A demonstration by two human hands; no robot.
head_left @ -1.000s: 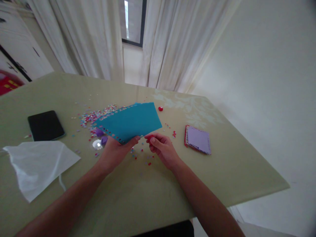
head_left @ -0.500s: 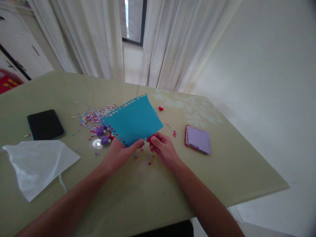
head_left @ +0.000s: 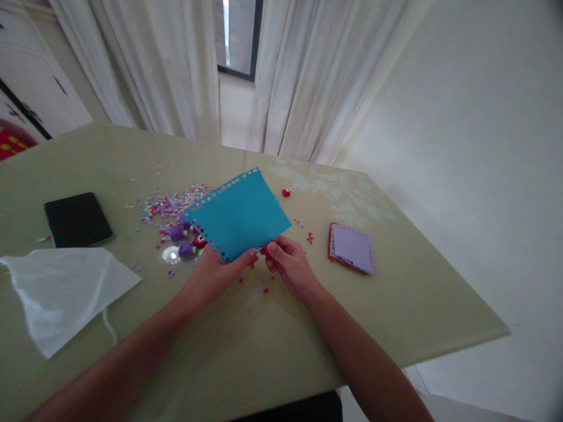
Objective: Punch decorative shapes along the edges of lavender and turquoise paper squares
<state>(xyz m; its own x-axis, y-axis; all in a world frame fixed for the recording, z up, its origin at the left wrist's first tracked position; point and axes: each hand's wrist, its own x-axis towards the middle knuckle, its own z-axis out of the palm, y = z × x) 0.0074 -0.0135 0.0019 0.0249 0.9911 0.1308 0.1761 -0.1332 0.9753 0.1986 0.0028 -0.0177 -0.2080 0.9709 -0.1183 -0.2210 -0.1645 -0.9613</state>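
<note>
A blue sheet of paper with small shapes punched along its left, far and near edges is tilted up above the table. My left hand is closed on its near left corner, thumb on top. At the near edge, my right hand is closed around a small red craft punch, mostly hidden by the fingers. Beside my left hand lie purple punches and another red one. One more red punch sits beyond the sheet.
Punched confetti is heaped left of the sheet, with loose bits under my hands. A stack of punched paper cards lies at right. At left are a black tablet and a white drawstring pouch on the table.
The hands, sheet and punch hold nearly the same place. The view has shifted slightly, so the things at left sit a little further left.
</note>
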